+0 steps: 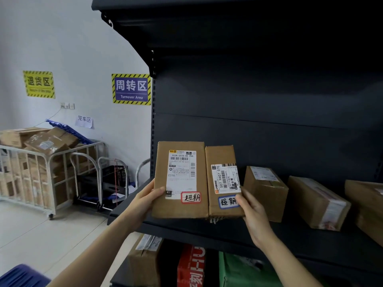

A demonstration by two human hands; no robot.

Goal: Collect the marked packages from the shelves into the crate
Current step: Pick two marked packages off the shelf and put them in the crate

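Holding: left hand (pixel 148 198) grips the red-tagged package (pixel 180 179) by its left edge, thumb on the front face. Right hand (pixel 252 212) grips the blue-tagged package (pixel 224 181), thumb beside the tag.
Fingers: wrapped round a box on each side; the ones behind the boxes are hidden.
Packages: upright, side by side, touching, at the front edge of the shelf (pixel 176 226). Can't tell if they rest on it or are lifted.
Crate: blue object (pixel 20 275) at bottom-left is probably it. Only a corner shows, contents not visible.
Done: two marked ones in hand, neither in the crate.
Left: carry both over and drop them in. Then check the other boxes (pixel 266 191) on this shelf (no hand-written tags visible from here) and the lower-shelf boxes (pixel 145 259).
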